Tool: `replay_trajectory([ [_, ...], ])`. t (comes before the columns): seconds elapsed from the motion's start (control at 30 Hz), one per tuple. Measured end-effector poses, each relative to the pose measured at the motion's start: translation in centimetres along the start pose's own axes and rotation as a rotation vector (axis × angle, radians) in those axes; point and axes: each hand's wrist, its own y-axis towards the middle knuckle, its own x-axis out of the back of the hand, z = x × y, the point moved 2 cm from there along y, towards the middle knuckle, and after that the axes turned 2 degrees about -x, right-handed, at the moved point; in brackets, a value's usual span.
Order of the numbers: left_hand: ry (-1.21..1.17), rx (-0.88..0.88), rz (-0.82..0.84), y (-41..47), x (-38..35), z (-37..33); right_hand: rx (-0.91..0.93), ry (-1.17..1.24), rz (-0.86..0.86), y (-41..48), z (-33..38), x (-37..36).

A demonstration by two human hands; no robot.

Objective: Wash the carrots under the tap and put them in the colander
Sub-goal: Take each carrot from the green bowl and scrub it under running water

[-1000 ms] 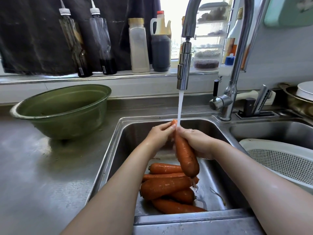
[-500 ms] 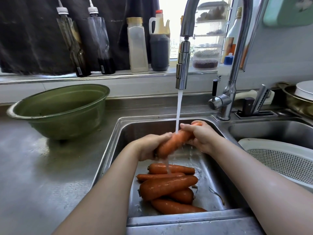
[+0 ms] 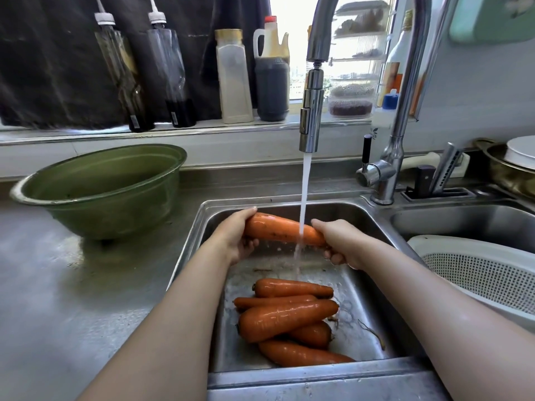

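Now, grip: we find left hand [image 3: 235, 239] and right hand [image 3: 345, 243] curled round carrot [image 3: 275, 227] ends.
Clearance: colander [image 3: 457, 243] rim near right hand, apart.

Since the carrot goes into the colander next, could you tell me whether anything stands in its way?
Nothing visible blocks it. The left hand and right hand hold the carrot over the left basin, and the colander sits in the right basin. Only the low divider lies between them. The tap stands farther back.

Left hand [image 3: 234, 240] and right hand [image 3: 344, 244], both bare; behind the fingers, two bare forearms widen toward the camera, the right one flecked with water drops.
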Motion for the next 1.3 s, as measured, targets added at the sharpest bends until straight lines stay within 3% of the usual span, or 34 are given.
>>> replay_trajectory([
  [0.13,-0.079,0.007,0.022,-0.4,-0.5,0.1,0.193,-0.237,0.059,-0.3,0.1,0.1],
  [0.23,-0.154,0.017,0.13,-1.0,-1.5,0.1,0.199,-0.33,0.135,-0.7,0.0,-0.2],
  [0.37,-0.057,-0.052,0.214,-1.8,-2.7,0.5,0.175,-0.222,0.238,-0.5,-0.4,-0.8],
  [0.53,0.175,-0.154,0.192,-1.1,-2.4,0.8,0.186,0.0,0.295,-0.8,0.1,-1.5],
  [0.83,0.194,-0.276,0.201,-1.2,-3.3,1.0,0.111,0.068,0.344,-0.5,-0.3,-1.1],
  [1.0,0.099,-0.252,0.209,-1.0,-2.5,0.8,0.096,0.26,0.507,-0.4,-0.2,-0.7],
  [1.2,0.211,-0.282,0.277,-1.0,-3.0,1.1,0.077,0.169,0.337,-1.2,0.3,-1.6],
  [1.3,0.205,-0.289,0.249,-1.0,-3.1,1.1,0.043,0.257,0.414,-0.9,0.2,-1.3],
])
